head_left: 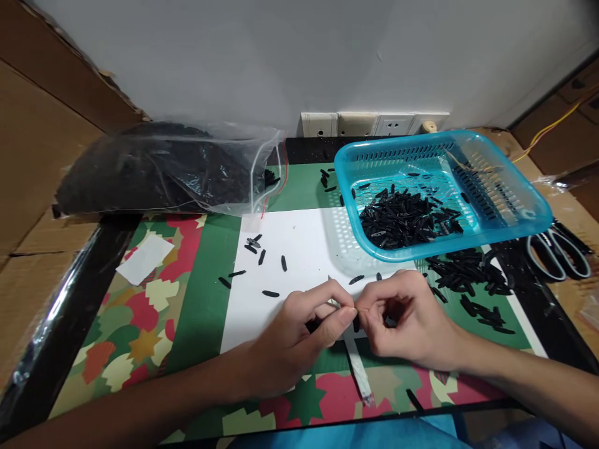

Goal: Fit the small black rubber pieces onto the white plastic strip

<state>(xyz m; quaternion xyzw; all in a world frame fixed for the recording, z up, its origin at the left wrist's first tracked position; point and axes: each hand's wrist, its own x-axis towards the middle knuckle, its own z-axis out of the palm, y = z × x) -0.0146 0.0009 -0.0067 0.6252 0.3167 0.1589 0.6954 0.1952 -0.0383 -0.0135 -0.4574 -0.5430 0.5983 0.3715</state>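
Over the white sheet [304, 231], my left hand [304, 330] and my right hand [412, 318] meet fingertip to fingertip, both closed in a pinch. A small elongated black piece [356, 322] shows just below the joined fingertips, against my right fingers. What my left thumb and index finger pinch is hidden. Beneath the hands runs a narrow whitish strip [358, 368], its near end lying on the patterned mat. Several loose black pieces, one of them a dark sliver [270, 294], lie scattered on the sheet around my hands.
A blue plastic basket [468, 246] holding many black pieces stands at back right. Beside it are a black pile [468, 271] and scissors [556, 252]. At back left lies a clear zip bag [187, 168] of black material. A paper scrap [146, 259] is on the mat.
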